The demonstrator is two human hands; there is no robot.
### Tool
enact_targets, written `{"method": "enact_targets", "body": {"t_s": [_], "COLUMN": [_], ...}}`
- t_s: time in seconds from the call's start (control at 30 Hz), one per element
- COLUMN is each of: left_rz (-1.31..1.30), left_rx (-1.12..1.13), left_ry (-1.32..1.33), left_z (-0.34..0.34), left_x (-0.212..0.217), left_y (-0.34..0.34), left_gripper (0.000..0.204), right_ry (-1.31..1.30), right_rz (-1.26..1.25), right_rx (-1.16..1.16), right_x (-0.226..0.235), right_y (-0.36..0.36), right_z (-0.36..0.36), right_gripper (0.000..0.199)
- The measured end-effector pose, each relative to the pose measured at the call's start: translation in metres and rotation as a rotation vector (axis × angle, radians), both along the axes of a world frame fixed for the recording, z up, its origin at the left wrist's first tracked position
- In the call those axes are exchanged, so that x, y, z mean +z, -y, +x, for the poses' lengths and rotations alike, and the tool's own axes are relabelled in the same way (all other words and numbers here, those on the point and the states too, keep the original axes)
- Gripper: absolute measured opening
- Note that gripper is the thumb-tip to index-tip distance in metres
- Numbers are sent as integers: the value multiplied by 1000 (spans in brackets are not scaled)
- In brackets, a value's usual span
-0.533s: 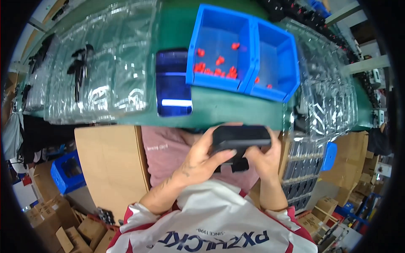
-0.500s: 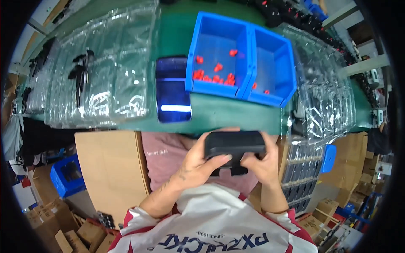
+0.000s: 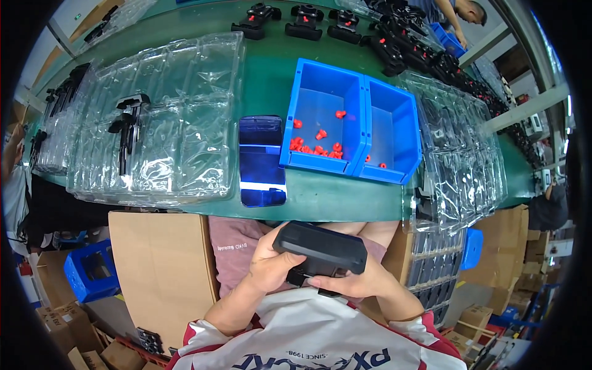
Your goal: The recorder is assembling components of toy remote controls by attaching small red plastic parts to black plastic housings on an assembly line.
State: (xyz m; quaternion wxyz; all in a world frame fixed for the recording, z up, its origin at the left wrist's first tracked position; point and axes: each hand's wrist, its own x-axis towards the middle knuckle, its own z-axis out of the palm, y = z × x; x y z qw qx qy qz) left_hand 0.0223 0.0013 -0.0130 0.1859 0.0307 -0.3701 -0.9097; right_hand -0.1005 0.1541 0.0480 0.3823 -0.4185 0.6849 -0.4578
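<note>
A black plastic part (image 3: 320,246) with a wide, rounded bar is above my lap, tilted down to the right. My left hand (image 3: 269,266) is wrapped round its left end, thumb across the near face. My right hand (image 3: 361,280) grips it from the right, thumb pressed at the small lower piece; the other fingers are mostly hidden. Beyond them on the green table, a shiny dark blue phone-shaped slab (image 3: 262,166) lies left of a blue two-compartment bin (image 3: 354,168). Several small red plugs (image 3: 317,150) sit in the bin, most of them in the left compartment.
Clear plastic trays (image 3: 185,123) lie on the left, with a black bracket (image 3: 127,132) on top. More clear trays (image 3: 459,154) lie right. Black assemblies with red plugs (image 3: 304,21) line the far side. A cardboard box (image 3: 161,271) stands left of my legs. Another person (image 3: 453,15) works at the far right.
The view has tilted up, showing more of the far table. The black part has turned from level to sloping down rightward, and my right thumb has shifted to its lower piece.
</note>
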Motion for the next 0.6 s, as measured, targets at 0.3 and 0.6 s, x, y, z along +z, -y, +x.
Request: {"method": "enact_targets", "body": {"t_s": [0.3,0.6], "left_rz": [192,-145], "left_rx": [559,363], "left_ry": [-91,-105], "left_z": [-25,-5], "left_x": [53,36], "left_y": [-10,-2], "left_gripper": [36,41], "right_ry": [53,-470], "right_rz": [-118,-320], "right_rx": [-266,-508], "right_x": [59,126], "right_y": [13,106], "right_z": [7,-128], "right_gripper": [53,37]}}
